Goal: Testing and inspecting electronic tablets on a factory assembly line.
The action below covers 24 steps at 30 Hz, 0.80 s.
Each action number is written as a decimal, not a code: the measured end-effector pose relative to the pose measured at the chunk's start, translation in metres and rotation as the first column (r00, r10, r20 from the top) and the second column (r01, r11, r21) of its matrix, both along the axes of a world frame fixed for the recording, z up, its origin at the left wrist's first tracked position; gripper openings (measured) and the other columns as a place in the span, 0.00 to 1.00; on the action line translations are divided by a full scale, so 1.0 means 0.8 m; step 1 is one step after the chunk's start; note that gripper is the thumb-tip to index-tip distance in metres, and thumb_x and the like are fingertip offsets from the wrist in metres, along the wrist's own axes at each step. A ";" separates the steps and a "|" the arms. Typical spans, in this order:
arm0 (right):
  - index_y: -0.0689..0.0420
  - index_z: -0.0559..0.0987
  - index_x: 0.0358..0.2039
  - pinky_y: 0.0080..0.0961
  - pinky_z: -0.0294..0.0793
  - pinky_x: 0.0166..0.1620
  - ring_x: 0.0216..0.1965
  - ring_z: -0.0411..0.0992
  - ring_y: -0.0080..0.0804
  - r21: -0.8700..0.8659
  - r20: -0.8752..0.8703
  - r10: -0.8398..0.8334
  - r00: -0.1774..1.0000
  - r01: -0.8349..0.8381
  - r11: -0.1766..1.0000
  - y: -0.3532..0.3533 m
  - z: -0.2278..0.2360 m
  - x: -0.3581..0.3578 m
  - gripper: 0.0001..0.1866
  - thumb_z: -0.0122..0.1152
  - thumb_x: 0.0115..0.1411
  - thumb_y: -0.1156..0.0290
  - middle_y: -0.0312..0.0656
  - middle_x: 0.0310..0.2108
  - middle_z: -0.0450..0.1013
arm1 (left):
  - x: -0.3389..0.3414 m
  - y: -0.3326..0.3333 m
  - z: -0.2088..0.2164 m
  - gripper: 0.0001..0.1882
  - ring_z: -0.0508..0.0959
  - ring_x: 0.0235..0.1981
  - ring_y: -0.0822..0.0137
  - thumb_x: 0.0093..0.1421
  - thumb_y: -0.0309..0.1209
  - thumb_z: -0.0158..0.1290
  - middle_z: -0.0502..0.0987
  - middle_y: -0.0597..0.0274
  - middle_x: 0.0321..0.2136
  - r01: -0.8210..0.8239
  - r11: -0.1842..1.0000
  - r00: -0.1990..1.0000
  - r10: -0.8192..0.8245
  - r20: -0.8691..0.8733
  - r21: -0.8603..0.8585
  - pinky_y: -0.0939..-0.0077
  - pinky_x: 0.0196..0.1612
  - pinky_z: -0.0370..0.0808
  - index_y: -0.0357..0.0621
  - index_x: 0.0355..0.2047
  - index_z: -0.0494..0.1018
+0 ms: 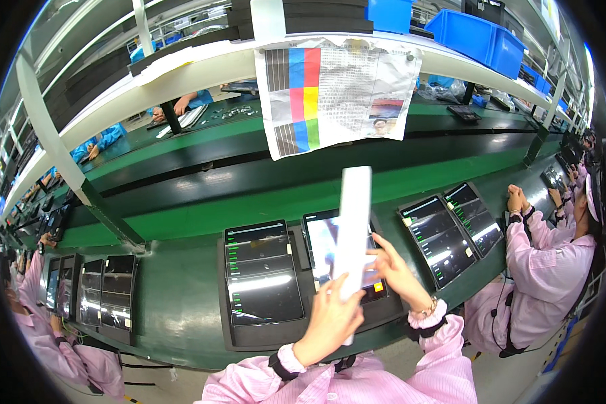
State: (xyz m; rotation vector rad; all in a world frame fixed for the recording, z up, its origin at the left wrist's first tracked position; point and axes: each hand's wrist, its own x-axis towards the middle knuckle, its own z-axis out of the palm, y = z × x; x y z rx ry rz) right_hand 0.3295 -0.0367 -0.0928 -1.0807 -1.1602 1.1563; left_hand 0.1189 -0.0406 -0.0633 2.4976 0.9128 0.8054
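My left hand is closed around the lower part of a long, narrow white slab, which stands tilted up. Whether it is a panel seen nearly edge-on or a strip, I cannot tell. My right hand is beside its right edge with fingers apart; whether they touch it is blurred. Behind the slab lies a tablet with a bright screen, partly hidden, and a small orange square near its lower right. To its left, a dark-screened tablet with green lines rests in the same black tray.
Two more tablets lie to the right, and several others to the left. A printed sheet hangs from the shelf ahead, with blue bins above. Co-workers in pink sit at left and right.
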 end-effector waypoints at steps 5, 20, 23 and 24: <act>0.61 0.64 0.58 0.25 0.71 0.36 0.31 0.71 0.30 0.189 0.616 -0.359 0.701 0.311 0.932 -0.015 -0.007 0.020 0.26 0.52 0.58 0.80 0.47 0.39 0.67 | 0.017 -0.020 0.008 0.35 0.63 0.55 0.49 0.54 0.43 0.58 0.58 0.43 0.57 0.307 0.940 0.950 -0.292 0.111 -0.147 0.56 0.57 0.61 0.31 0.54 0.60; 0.64 0.67 0.56 0.29 0.68 0.41 0.35 0.68 0.42 0.151 0.767 -0.314 0.559 0.318 0.936 -0.001 -0.035 0.055 0.24 0.52 0.56 0.82 0.49 0.36 0.66 | -0.058 -0.006 -0.035 0.21 0.70 0.44 0.63 0.54 0.42 0.57 0.72 0.59 0.50 0.108 0.987 0.941 -0.063 -0.333 0.119 0.70 0.42 0.63 0.37 0.40 0.72; 0.64 0.68 0.55 0.28 0.68 0.39 0.33 0.68 0.41 0.185 0.765 -0.337 0.549 0.314 0.931 0.000 -0.033 0.053 0.24 0.53 0.56 0.83 0.48 0.35 0.66 | -0.055 -0.004 -0.038 0.22 0.69 0.44 0.63 0.55 0.43 0.56 0.72 0.58 0.50 0.107 0.986 0.930 -0.054 -0.364 0.129 0.70 0.42 0.63 0.36 0.40 0.71; 0.63 0.68 0.55 0.28 0.68 0.40 0.33 0.67 0.41 0.254 0.740 -0.386 0.551 0.303 0.918 0.000 -0.032 0.052 0.24 0.53 0.56 0.83 0.48 0.35 0.66 | -0.055 -0.004 -0.039 0.23 0.69 0.44 0.63 0.55 0.44 0.56 0.72 0.58 0.50 0.077 0.986 0.923 -0.014 -0.384 0.149 0.70 0.42 0.63 0.36 0.40 0.71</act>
